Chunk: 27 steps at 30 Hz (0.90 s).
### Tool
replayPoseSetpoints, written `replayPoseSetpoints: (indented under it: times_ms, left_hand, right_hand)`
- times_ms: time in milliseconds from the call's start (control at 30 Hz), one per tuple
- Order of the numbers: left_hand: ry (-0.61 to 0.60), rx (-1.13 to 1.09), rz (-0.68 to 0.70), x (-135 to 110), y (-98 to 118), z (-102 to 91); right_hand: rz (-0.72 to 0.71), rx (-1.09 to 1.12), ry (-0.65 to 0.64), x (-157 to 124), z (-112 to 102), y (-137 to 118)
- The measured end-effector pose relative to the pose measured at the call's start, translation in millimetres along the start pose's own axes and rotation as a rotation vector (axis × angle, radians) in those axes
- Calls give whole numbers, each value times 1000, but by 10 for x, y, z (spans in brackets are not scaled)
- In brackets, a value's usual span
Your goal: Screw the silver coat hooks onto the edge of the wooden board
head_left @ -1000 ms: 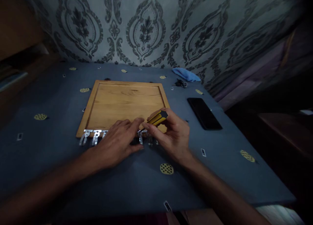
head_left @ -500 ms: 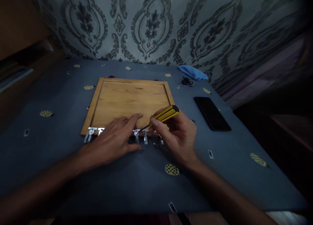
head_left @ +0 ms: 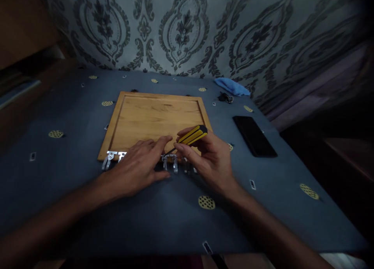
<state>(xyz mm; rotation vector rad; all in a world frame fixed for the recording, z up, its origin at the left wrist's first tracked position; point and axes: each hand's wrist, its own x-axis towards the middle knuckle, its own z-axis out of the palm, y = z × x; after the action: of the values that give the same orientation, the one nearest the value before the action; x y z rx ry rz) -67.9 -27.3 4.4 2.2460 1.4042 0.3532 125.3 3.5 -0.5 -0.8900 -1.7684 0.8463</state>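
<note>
A wooden board (head_left: 157,113) with a raised frame lies flat on the table. Along its near edge sits a row of metal hooks (head_left: 109,159), their looped ends sticking out past the wood. My left hand (head_left: 140,162) lies over the middle of this row with thumb and fingers apart, hiding some hooks. In my right hand (head_left: 212,158) is a yellow and black screwdriver (head_left: 193,136), gripped by its handle and tilted down to the left. Its thin shaft reaches a hook (head_left: 165,162) just right of my left fingers. Whether the tip sits in a screw is too small to tell.
A black phone (head_left: 254,136) lies right of the board. Behind it are keys (head_left: 225,97) and a blue cloth (head_left: 232,86) by the patterned wall (head_left: 184,27). The table (head_left: 163,222) has a dark blue printed cover. A wooden shelf unit (head_left: 26,31) stands at the left.
My right hand and the screwdriver have shifted slightly left, and the handle has turned a little. My left hand stays in place on the board's edge.
</note>
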Motion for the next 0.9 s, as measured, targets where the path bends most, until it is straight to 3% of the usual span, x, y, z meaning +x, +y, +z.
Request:
replayPoseSetpoints:
  times_ms: [167,300,467,600,900]
  left_hand:
    - [-16,10,4,8,30,-27]
    - [-10,4,0,-5,25,-19]
    - [11,-9,15,-43,-8,-11]
    - [25,-34,27,-93,-70,-31]
    - [-63,-117,-61,-117,-261,-344]
  right_hand:
    - [-38,-63,-86,64,-25,-53]
    - [-74,-125,24,31,17,-9]
    - [-54,-29,196,-52,0,-30]
    - [-14,34,217,-96,-43,-69]
    - [18,48,190,-132,-82,-96]
